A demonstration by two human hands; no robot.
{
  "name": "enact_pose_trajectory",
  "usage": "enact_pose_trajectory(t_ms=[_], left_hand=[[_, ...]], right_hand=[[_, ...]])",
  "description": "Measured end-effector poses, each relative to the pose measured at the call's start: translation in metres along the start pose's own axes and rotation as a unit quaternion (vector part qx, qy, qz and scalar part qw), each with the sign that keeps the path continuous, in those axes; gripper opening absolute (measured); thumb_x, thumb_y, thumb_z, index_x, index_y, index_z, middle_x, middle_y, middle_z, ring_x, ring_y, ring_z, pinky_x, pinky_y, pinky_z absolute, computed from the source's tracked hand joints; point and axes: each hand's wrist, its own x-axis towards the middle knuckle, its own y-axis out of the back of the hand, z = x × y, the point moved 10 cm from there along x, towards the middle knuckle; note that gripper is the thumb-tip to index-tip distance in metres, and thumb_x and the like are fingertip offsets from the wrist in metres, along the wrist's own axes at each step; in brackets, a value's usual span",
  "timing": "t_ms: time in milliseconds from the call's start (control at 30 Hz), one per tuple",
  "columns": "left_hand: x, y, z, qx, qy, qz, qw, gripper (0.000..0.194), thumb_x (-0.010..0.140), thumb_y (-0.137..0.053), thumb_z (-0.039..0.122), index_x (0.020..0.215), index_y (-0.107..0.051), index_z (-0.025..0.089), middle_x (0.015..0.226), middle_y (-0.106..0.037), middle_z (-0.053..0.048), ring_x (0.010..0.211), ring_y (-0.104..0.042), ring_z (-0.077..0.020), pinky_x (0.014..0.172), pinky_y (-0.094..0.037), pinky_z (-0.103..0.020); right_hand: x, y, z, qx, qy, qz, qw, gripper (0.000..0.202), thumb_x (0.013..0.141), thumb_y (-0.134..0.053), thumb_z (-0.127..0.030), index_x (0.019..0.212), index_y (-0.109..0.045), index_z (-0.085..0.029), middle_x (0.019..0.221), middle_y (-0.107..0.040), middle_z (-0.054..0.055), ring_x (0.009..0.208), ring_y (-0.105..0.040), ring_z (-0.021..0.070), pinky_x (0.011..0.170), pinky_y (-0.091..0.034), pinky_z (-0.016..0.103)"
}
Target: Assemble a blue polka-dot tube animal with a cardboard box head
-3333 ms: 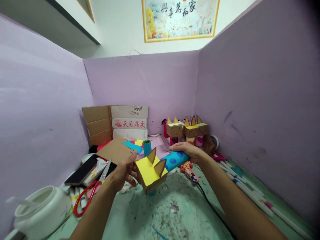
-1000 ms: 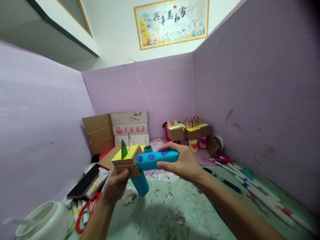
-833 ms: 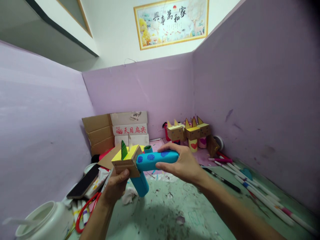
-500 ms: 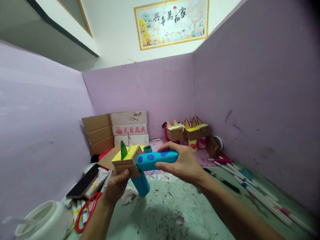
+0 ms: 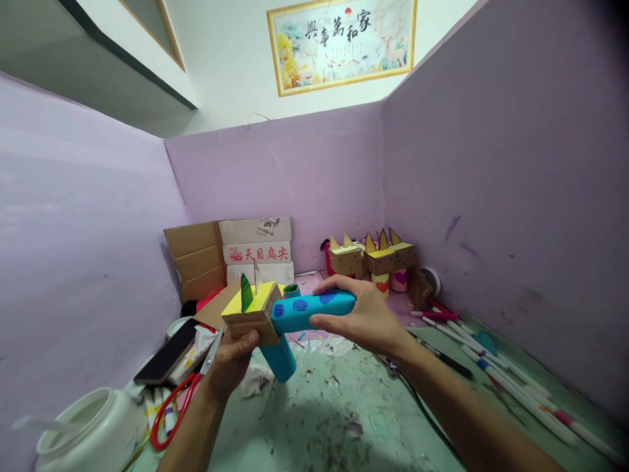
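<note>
My left hand is closed on a small cardboard box head with a yellow top and upright pointed ears, one coloured green. My right hand grips a blue tube with darker blue spots, thumb below and fingers over the top. The tube's left end meets the right side of the box; whether they are stuck together I cannot tell. Below the box hangs a second blue tube, tilted. Part of another blue tube with a dark green opening shows behind.
Several cardboard animal heads on tubes stand at the back right. Felt-tip pens lie along the right wall. Red-handled scissors, a phone and a white tub are at left. Unfolded cardboard leans at the back.
The view has shifted slightly. Both hands keep their grips, and the box and blue tube stay in nearly the same position against each other.
</note>
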Motion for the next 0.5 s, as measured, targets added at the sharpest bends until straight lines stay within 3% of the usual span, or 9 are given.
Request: enact_pose_trajectory(t_ms=[200, 500], left_hand=[[-0.0006, -0.0018, 0.0034, 0.002, -0.004, -0.001, 1.0, 0.042, 0.054, -0.079, 0.036, 0.093, -0.07, 0.025, 0.081, -0.073, -0.001, 0.102, -0.059, -0.0301, 0.089, -0.044, -0.039], [-0.0003, 0.0024, 0.0007, -0.01, 0.005, 0.023, 1.0, 0.034, 0.053, -0.079, 0.031, 0.083, -0.071, 0.017, 0.084, -0.072, -0.005, 0.096, -0.061, -0.0302, 0.084, -0.046, -0.038]], right_hand=[[-0.0002, -0.002, 0.0018, 0.007, 0.006, 0.007, 1.0, 0.033, 0.058, -0.074, -0.028, 0.089, -0.065, -0.02, 0.073, -0.063, 0.0, 0.06, -0.057, 0.0144, 0.055, -0.045, 0.027], [-0.0001, -0.0007, 0.0036, -0.003, 0.0, 0.018, 1.0, 0.032, 0.057, -0.074, -0.026, 0.087, -0.066, -0.02, 0.075, -0.065, 0.0, 0.063, -0.057, 0.0141, 0.054, -0.044, 0.026]])
